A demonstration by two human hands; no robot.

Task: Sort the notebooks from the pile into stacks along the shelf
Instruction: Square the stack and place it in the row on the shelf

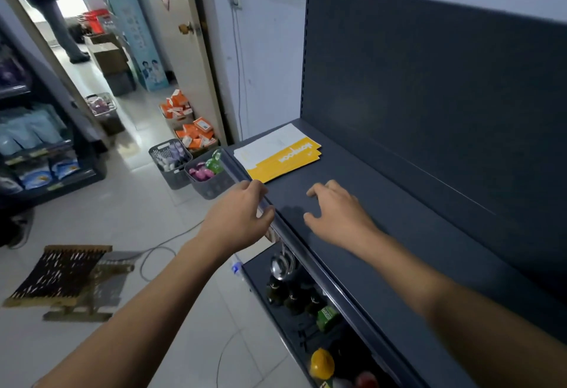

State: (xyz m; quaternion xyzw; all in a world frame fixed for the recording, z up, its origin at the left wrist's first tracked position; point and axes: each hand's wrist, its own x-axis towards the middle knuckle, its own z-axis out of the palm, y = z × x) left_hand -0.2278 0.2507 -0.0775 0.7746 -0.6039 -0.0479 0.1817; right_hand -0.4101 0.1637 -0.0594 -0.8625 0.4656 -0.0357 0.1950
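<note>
The left hand (237,219) is reaching forward on a bare arm and is hanging over the front rail (310,265) of the shelf (383,188). Its grip is loose, the fingers half bent and holding nothing; I cannot tell if they are touching the rail. Just to the right, the right hand (337,215) is hovering low over the shelf surface, palm down. Its grip is spread, the fingers are arching toward the surface and throwing a shadow under them, and it is also holding nothing.

The notebooks (279,151) are lying in one flat, slightly fanned stack at the far left end of the shelf, yellow and white covers up, beyond both hands and apart from them.

At the left of the room a dark rack (89,157) is carrying blue packs (33,134). Near it a folded wooden stool (61,277) and a cable (159,249) are lying on the pale tiled floor. Farther away, an open door (171,19) is showing a person (52,13) standing. Two grey baskets (176,180) are sitting on the floor just beside the shelf's left end, with orange boxes (196,134) behind them. Below the rail, a lower shelf (260,280) is holding dark bottles (291,295). A dark grey back panel (429,65) is rising behind the shelf.

The stack's near corner is lying close to the rail. Plain grey surface is stretching between the stack and the hands, and onward to the near right.
</note>
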